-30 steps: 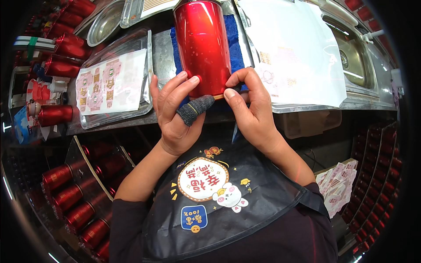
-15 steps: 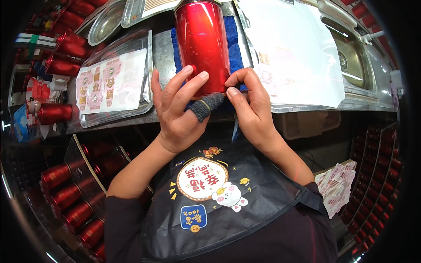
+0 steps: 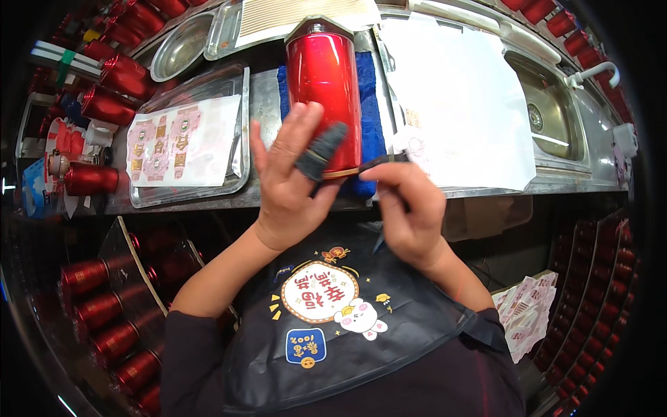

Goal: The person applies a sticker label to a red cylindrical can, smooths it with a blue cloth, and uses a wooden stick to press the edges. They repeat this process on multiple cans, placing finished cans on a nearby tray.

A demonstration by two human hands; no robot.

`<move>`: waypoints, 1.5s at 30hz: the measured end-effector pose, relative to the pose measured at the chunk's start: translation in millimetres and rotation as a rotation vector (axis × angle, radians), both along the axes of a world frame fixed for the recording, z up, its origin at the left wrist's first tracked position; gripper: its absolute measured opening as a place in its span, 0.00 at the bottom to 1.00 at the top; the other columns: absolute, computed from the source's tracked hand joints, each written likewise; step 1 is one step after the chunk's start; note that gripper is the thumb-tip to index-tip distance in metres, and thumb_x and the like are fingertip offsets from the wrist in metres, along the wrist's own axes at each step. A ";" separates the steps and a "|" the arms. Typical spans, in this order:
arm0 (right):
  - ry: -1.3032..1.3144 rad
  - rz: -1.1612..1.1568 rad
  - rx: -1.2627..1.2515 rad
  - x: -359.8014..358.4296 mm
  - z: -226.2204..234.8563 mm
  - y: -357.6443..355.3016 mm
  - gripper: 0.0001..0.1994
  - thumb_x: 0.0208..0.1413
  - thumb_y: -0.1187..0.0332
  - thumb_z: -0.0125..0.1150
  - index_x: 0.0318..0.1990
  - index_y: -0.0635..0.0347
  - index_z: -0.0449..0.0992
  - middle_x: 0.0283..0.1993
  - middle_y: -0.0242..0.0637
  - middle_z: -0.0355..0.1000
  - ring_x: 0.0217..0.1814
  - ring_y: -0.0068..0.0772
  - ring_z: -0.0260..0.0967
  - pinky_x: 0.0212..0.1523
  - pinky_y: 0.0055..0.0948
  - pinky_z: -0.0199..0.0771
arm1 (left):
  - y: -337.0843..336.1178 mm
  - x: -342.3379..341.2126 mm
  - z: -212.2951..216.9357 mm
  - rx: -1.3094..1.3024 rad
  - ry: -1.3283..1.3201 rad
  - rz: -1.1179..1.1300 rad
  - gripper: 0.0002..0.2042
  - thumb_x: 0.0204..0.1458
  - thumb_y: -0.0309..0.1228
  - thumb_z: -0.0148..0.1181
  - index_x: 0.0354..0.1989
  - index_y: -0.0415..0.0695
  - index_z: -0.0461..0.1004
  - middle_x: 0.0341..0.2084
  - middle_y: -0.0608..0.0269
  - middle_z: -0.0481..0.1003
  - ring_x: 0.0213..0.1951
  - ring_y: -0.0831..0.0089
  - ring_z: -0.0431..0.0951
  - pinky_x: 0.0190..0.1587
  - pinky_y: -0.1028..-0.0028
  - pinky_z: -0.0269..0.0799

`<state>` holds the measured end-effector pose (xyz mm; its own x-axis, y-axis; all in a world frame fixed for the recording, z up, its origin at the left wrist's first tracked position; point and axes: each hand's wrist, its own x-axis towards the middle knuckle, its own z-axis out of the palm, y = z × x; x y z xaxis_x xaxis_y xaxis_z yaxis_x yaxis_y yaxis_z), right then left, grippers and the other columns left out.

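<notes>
The steel worktop point(image 3: 264, 104) spans the upper frame, with a blue towel point(image 3: 368, 104) at centre top. On it lies a red can point(image 3: 323, 90), long axis running up-frame, base toward the person. The left hand point(image 3: 295, 184), fingers spread wide, one in a dark finger cot point(image 3: 319, 151), is nearer the base; the right hand point(image 3: 410, 212) pinches a thin dark tool point(image 3: 382, 161) beside the rim
</notes>
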<state>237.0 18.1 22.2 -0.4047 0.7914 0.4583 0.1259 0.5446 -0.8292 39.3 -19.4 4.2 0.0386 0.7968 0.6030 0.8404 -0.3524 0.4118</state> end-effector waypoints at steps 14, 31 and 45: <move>-0.047 -0.111 -0.260 -4.4 -17.2 -8.9 0.09 0.58 0.84 0.56 0.40 0.67 0.81 0.34 0.34 0.76 0.29 0.18 0.66 0.32 0.20 0.66 | 2.8 -10.7 -3.1 0.009 -0.036 -0.040 0.46 0.42 0.31 0.79 0.72 0.38 0.60 0.65 0.51 0.71 0.69 0.54 0.67 0.74 0.46 0.37; -0.058 0.077 0.112 -16.6 -5.5 -3.3 0.13 0.46 0.84 0.60 0.38 0.59 0.81 0.29 0.40 0.74 0.23 0.38 0.71 0.25 0.32 0.69 | -5.9 -13.7 -9.4 -0.045 -0.120 0.025 0.52 0.41 0.34 0.78 0.75 0.39 0.51 0.70 0.49 0.64 0.69 0.58 0.67 0.74 0.41 0.28; -0.974 -0.355 -0.091 110.0 -6.8 94.6 0.20 0.55 0.63 0.67 0.57 0.42 0.82 0.41 0.50 0.69 0.40 0.55 0.74 0.42 0.44 0.77 | 0.1 -10.0 -5.1 -0.116 -0.028 -0.048 0.55 0.41 0.44 0.79 0.75 0.36 0.49 0.71 0.46 0.61 0.69 0.55 0.66 0.74 0.42 0.35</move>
<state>347.0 112.7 15.4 -0.3043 0.9525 -0.0091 0.9037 0.2856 -0.3190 29.3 -19.3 -0.9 0.0631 0.8589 0.5083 0.8115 -0.3406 0.4749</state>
